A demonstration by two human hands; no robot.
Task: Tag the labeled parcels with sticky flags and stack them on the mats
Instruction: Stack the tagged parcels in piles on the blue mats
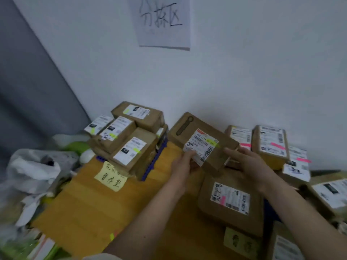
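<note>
I hold a brown cardboard parcel (204,136) tilted in the air above the wooden table. It bears a white shipping label with a yellow-green sticky flag (213,143). My left hand (185,163) grips its near left edge, thumb on the label. My right hand (247,163) holds its near right corner. To the left, a stack of parcels with yellow-green flags (131,136) sits on a blue mat (155,158). To the right, parcels with pink flags (270,143) are stacked by the wall. Another pink-flagged parcel (230,201) lies below my hands.
A yellow handwritten note (110,176) lies on the wooden table (90,207) in front of the left stack. A second note (240,241) lies near the bottom right. Crumpled bags (35,169) crowd the left edge. A paper sign (163,21) hangs on the wall.
</note>
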